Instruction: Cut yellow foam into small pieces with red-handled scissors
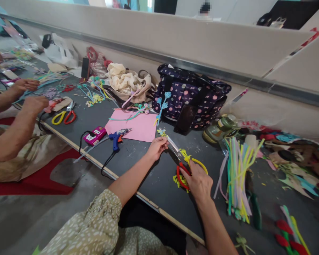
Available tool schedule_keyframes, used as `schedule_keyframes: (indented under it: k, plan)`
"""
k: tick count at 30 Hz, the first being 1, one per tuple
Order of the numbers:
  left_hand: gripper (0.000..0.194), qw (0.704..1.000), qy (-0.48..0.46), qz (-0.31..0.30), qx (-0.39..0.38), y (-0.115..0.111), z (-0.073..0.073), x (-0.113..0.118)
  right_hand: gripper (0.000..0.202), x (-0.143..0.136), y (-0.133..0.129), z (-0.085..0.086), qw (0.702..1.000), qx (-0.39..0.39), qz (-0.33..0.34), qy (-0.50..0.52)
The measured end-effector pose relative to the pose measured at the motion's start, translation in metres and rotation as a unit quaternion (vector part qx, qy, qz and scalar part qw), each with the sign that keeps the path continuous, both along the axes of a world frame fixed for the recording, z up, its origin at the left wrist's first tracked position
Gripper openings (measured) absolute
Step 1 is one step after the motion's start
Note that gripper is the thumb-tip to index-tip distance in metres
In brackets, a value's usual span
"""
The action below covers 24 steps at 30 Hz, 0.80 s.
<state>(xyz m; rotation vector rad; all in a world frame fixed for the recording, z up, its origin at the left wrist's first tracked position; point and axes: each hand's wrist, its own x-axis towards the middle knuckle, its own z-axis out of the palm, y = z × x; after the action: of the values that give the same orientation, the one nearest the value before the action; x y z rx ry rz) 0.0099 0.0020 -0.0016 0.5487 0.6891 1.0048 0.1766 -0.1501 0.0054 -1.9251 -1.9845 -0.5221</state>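
Observation:
My right hand (pixel 199 179) is wrapped round the handles of a pair of scissors (pixel 177 148), one handle red and one yellow, with the blades pointing up and left. The fingers of my left hand (pixel 158 147) are pinched together beside the blade tips. Just above them shows a small yellow and pale blue piece (pixel 161 132); whether the fingers hold it is too small to tell. Bits of yellow material (pixel 177 181) lie around and under the scissor handles.
A blue glue gun (pixel 115 140) and pink sheet (pixel 138 126) lie left of my hands. Behind stand a patterned bag (pixel 188 95) and jar (pixel 220 127). Coloured strips (pixel 239 177) lie right. At far left, a person's hands (pixel 35 104) work near more scissors (pixel 70 115).

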Motion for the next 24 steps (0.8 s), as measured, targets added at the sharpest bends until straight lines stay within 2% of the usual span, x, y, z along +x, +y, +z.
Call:
schedule_keyframes:
  k: [13, 18, 24]
  plan:
    - [0.027, 0.999, 0.011, 0.007, 0.039, 0.0, -0.004, 0.002, 0.045, -0.001, -0.001, 0.0, 0.999, 0.002, 0.003, 0.032]
    - [0.028, 0.999, 0.026, 0.007, 0.017, 0.002, -0.003, 0.0, 0.047, 0.001, 0.002, -0.006, 0.995, -0.02, 0.005, 0.093]
    - [0.027, 1.0, 0.031, 0.003, 0.0, 0.004, 0.001, -0.001, 0.046, 0.005, 0.005, -0.009, 0.995, -0.019, -0.007, 0.093]
